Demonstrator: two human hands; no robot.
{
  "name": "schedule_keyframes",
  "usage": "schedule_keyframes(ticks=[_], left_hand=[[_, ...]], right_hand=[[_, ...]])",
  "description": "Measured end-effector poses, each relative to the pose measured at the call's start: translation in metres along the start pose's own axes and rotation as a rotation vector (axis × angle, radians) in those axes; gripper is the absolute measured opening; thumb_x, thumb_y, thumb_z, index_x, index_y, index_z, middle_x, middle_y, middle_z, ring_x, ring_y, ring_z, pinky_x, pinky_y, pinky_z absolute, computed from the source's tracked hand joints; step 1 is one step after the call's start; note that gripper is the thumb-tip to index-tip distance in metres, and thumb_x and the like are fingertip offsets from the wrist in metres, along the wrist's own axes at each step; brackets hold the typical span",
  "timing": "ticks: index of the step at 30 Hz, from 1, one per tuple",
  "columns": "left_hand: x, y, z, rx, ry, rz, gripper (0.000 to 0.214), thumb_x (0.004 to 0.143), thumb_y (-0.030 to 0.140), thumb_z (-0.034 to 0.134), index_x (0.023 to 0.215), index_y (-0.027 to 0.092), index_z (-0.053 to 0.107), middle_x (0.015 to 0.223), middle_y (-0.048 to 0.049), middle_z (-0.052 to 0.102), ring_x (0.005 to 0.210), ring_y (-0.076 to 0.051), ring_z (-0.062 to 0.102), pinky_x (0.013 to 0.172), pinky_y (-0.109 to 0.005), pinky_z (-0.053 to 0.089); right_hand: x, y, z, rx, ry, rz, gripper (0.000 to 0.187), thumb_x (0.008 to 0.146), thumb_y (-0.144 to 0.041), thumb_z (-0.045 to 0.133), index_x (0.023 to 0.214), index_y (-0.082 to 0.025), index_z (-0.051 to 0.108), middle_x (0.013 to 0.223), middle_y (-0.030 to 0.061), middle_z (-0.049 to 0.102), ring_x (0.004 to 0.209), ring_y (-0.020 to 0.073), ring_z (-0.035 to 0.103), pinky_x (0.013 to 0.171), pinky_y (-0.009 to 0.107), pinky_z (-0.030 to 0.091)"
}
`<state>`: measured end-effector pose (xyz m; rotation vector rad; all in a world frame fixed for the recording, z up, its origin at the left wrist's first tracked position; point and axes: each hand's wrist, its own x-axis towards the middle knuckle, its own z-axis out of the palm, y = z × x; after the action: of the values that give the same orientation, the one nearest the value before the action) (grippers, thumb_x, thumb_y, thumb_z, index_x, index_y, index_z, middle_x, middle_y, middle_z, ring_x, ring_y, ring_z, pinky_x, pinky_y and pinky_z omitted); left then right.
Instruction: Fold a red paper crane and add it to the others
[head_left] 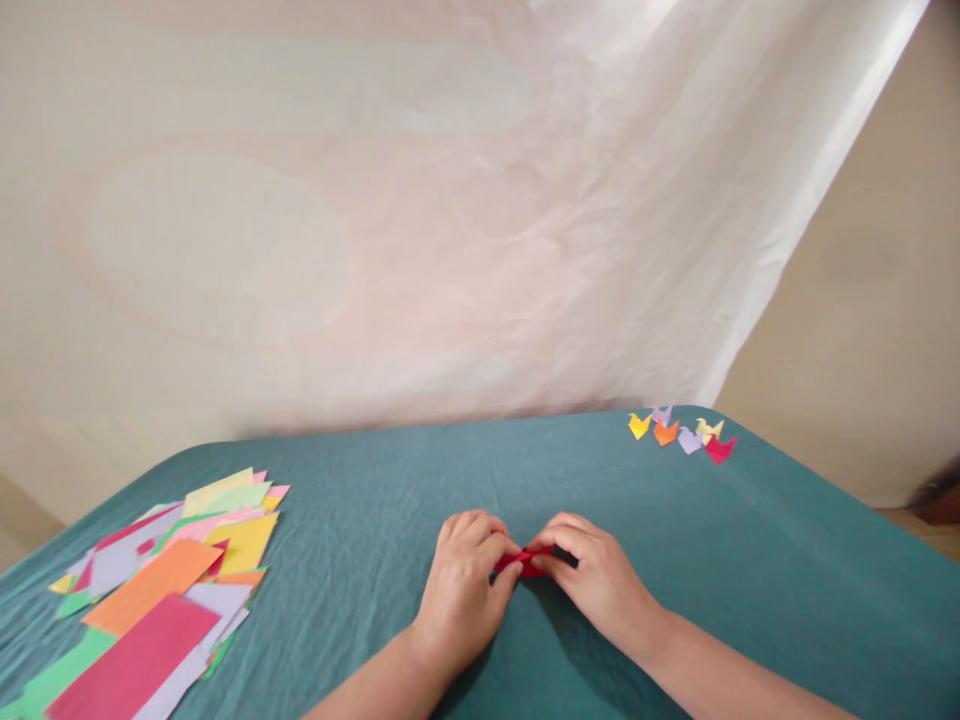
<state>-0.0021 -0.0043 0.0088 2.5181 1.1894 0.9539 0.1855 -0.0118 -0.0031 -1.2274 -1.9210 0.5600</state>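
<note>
Both hands — left hand point(463, 585) and right hand point(596, 575) — pinch closed on the small red paper fold point(523, 563), which looks light, thin, easily creased — best held at its ends.

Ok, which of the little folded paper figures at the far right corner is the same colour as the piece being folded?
The red figure, at the right end of the cluster, nearest the table edge; the others are yellow, orange and lilac.
</note>
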Motion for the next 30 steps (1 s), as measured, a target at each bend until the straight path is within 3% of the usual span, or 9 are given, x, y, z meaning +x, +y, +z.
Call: schedule_keyframes(ticks=[23,30], left_hand=[[0.0004,-0.0003,0.0016,-0.019,0.002,-0.035,0.012,0.078,0.009,0.062,0.080,0.021,0.064,0.092,-0.0035,0.061,0.093,-0.022,0.054,0.086,-0.038,0.039],[0.0005,-0.0028,0.0017,-0.018,-0.012,0.004,0.014,0.081,0.016,0.064,0.092,0.024,0.067,0.095,-0.0034,0.063,0.097,-0.023,0.054,0.089,-0.041,0.039]], right_hand=[[-0.0008,0.0005,0.0018,0.065,0.029,0.021,0.012,0.082,-0.012,0.064,0.078,-0.021,0.069,0.078,-0.0005,0.065,0.076,0.0148,0.061,0.072,0.024,0.045],[-0.0019,0.0028,0.0042,0.073,0.032,0.004,0.014,0.080,-0.009,0.065,0.077,-0.021,0.068,0.076,-0.0011,0.064,0.074,0.0148,0.061,0.070,0.024,0.045]])
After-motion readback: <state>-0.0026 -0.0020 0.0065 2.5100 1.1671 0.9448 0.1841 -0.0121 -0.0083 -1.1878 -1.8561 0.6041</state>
